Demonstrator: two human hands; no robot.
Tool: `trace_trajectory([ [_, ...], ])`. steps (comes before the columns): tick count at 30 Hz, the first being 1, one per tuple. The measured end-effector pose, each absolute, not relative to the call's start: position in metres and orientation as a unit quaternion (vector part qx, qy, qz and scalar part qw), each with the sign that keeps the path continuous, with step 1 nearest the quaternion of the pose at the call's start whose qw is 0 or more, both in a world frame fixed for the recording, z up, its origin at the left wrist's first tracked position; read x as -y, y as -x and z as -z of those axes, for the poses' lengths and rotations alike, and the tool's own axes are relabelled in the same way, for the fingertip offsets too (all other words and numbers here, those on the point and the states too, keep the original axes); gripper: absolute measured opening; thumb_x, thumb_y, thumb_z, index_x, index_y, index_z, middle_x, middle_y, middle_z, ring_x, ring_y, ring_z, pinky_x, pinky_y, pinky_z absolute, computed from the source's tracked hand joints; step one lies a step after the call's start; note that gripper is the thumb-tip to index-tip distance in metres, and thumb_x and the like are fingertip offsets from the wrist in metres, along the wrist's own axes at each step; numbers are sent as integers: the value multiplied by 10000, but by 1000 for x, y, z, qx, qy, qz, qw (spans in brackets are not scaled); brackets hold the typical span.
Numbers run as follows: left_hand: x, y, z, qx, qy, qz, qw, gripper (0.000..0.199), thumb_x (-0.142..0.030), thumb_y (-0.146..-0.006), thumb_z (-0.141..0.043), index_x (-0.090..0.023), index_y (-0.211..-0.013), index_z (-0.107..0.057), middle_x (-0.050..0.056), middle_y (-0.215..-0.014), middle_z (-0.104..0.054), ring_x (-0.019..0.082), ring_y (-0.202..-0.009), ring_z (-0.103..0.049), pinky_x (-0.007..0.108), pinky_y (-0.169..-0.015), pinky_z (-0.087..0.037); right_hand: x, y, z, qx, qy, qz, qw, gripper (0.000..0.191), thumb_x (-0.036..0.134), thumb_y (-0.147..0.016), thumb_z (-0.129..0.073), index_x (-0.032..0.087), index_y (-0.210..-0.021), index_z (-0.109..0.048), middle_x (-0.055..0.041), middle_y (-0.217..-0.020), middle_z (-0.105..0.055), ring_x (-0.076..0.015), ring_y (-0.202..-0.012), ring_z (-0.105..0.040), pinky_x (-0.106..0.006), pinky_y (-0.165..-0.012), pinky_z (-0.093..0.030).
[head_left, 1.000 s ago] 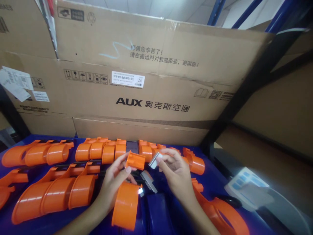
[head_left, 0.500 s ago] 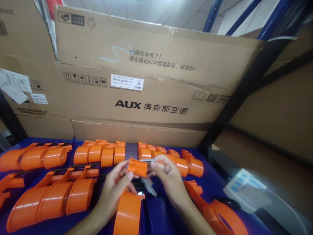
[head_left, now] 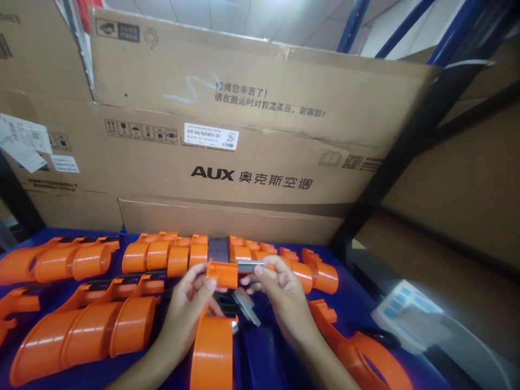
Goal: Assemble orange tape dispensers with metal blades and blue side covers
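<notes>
In front of your left hand [head_left: 193, 295]: orange part [head_left: 222, 274] pinched, slot side up | right hand [head_left: 284, 287]: grips metal strip [head_left: 251, 265], lined up endways

Soft overhead light, edges blurred.

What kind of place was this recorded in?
Probably a warehouse or workshop storage area: a large AUX-branded cardboard carton stands behind the work surface, framed by black and blue metal racking, with rows of matching orange plastic parts laid out.
</notes>
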State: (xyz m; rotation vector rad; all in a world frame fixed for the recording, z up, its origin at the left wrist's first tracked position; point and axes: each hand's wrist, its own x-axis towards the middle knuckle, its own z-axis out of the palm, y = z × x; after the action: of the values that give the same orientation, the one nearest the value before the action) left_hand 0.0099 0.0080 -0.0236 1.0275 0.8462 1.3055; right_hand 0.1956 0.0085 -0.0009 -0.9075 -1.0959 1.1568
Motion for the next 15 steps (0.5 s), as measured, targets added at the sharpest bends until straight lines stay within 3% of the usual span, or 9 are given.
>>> trace_trajectory([
  [7, -10, -9, 28, -368, -446, -561, 592, 566, -526, -811, -734, -183, -1232, -577, 57, -802, -775, 148, -453, -648, 223, -460, -437, -10, -198, 0, 499, 414, -464, 604, 323, 453, -840, -790, 226, -905, -571, -6, -763, -733, -131, -567, -599, -239, -537, -472],
  [15, -12, -8, 28, -376, -436, -573, 584, 612, -511, -800, -758, -179, -1266, -540, 43, -780, -770, 150, -464, -648, 236, -496, -462, -9, -199, -1, 497, 424, -487, 580, 343, 461, -835, -791, 225, -856, -543, -54, -852, -771, -162, -625, -638, -271, -554, -495],
])
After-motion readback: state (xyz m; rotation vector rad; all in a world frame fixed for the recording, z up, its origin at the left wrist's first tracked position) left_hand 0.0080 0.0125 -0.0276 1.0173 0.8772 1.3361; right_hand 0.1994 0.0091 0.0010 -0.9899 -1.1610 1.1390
